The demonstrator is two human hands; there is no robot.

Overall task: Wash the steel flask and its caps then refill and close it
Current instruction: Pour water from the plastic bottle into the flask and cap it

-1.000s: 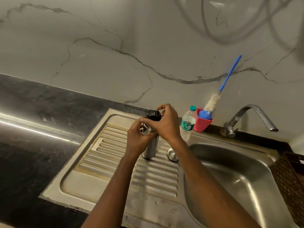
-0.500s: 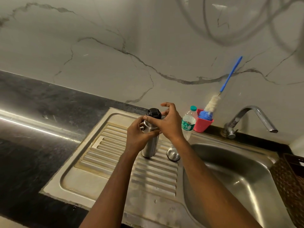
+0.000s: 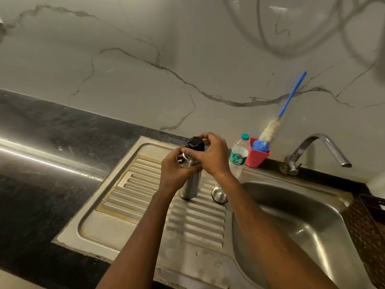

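Left hand [image 3: 177, 173] curls its fingers round the upright cylindrical steel flask [image 3: 190, 184] on the ribbed steel drainboard [image 3: 135, 184], while right hand [image 3: 210, 156] pinches the round black cap [image 3: 194, 143] atop it with its fingers.

Steel cap [image 3: 219, 196], bottle [image 3: 238, 157] seemingly beside flask [image 3: 190, 184]

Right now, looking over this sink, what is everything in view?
steel flask: one, silver, upright on the drainboard
black cap: one, black, on top of the flask
steel cap: one, silver, on drainboard right of flask
water bottle: one, clear with green cap, behind the steel cap
holder: one, red, against the wall
bottle brush: one, blue handle, standing in the holder
sink: one, steel, right of drainboard
tap: one, silver, behind the sink
counter: one, black, left
basket: one, brown, right edge
left hand: one, grips the flask body
right hand: one, fingers curled round the black cap
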